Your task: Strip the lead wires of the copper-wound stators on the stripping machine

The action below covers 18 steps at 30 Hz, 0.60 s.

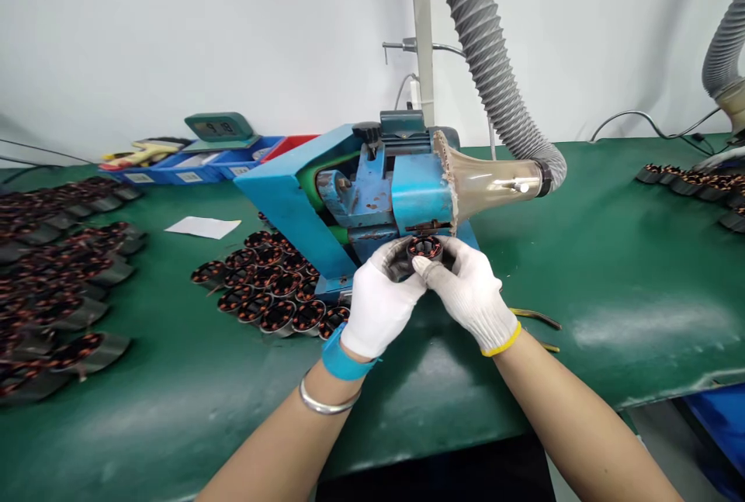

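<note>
Both my hands wear white knitted gloves. Between them is a round dark motor stator (pixel 425 249) with copper windings, its open end facing up toward me. My left hand (pixel 385 292) wraps round its left side, and my right hand (pixel 466 285) grips its right side with the thumb across the near rim. The stator is right at the front of a blue belt machine (pixel 422 188); whether it touches the machine cannot be seen. A translucent funnel (pixel 494 184) joins the machine's right side to a grey corrugated hose (pixel 486 44).
Grouped stators (pixel 279 282) stand left of the machine, with more rows (pixel 64 277) at the far left and others (pixel 698 182) at the far right. Blue bins (pixel 192 168), a green clock (pixel 221 128) and white paper (pixel 203 227) lie on the green table (pixel 628 269).
</note>
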Tool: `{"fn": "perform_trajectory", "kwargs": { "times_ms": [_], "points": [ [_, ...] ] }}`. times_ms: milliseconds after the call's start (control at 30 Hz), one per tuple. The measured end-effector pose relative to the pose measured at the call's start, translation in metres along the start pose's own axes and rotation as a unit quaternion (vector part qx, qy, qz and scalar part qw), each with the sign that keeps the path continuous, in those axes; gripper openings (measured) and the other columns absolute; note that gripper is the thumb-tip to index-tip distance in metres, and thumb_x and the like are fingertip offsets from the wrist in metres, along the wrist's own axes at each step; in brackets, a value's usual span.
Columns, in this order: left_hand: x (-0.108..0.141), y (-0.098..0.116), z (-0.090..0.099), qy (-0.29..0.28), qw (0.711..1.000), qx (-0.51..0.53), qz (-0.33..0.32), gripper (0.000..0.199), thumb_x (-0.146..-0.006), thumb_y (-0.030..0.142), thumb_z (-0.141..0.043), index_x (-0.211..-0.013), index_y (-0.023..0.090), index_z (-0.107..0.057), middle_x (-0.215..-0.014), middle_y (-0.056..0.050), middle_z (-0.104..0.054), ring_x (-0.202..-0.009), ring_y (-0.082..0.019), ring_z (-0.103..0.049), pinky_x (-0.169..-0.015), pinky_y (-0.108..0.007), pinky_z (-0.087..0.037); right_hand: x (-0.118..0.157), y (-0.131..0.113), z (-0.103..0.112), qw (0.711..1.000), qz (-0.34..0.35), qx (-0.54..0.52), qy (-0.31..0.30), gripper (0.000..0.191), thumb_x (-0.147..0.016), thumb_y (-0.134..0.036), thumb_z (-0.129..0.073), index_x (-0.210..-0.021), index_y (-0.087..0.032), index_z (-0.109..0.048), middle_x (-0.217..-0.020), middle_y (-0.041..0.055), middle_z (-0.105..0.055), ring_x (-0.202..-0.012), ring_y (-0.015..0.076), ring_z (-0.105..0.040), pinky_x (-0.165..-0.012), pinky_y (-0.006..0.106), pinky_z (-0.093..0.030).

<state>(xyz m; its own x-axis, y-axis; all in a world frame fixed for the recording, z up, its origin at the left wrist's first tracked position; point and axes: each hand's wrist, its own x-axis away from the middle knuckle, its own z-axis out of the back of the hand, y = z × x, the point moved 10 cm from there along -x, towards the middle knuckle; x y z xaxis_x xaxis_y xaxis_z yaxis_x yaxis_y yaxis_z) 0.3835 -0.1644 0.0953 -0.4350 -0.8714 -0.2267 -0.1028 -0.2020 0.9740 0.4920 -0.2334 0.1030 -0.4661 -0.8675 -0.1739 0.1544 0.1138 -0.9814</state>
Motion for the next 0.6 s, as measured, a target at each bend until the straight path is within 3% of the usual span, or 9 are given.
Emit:
{"fn": "perform_trajectory", "kwargs": {
  "times_ms": [233,467,600],
  "points": [
    [-0.001,0.009,-0.006,-0.001,1.000,0.010,-0.002,0.051,-0.062,0.038,-0.082,-0.104,0.014,-0.067,-0.106,-0.010,-0.074,-0.100,-0.028,-0.069,-0.094,-0.041,-0.055,0.000,-0.003,0.001,0.996,0.029,-0.087,0.003,0.028,-0.082,-0.034,-0.066,-0.102,-0.016,-0.066,-0.096,0.0045,-0.071,-0.091,0.0212,-0.066,-0.080,0.030,-0.054],
    [-0.004,0.010,-0.013,-0.027,1.000,-0.002,-0.004,0.048,-0.067,0.037,-0.077,-0.108,0.015,-0.066,-0.108,-0.009,-0.073,-0.100,-0.026,-0.069,-0.095,-0.039,-0.055,-0.001,0.001,0.004,0.994,0.019,-0.104,0.034,0.029,-0.081,-0.036,-0.065,-0.102,-0.016,-0.065,-0.099,0.0048,-0.071,-0.096,0.0221,-0.066,-0.087,0.031,-0.054],
    [0.001,0.015,-0.014,-0.026,0.999,-0.021,-0.035,0.041,-0.071,0.033,-0.073,-0.107,0.015,-0.065,-0.107,-0.008,-0.073,-0.099,-0.025,-0.069,-0.094,-0.038,-0.056,0.005,0.001,0.006,0.995,0.028,-0.084,0.043,0.032,-0.081,-0.037,-0.063,-0.105,-0.015,-0.064,-0.102,0.0066,-0.070,-0.098,0.0233,-0.065,-0.089,0.034,-0.054]
  ]
}}
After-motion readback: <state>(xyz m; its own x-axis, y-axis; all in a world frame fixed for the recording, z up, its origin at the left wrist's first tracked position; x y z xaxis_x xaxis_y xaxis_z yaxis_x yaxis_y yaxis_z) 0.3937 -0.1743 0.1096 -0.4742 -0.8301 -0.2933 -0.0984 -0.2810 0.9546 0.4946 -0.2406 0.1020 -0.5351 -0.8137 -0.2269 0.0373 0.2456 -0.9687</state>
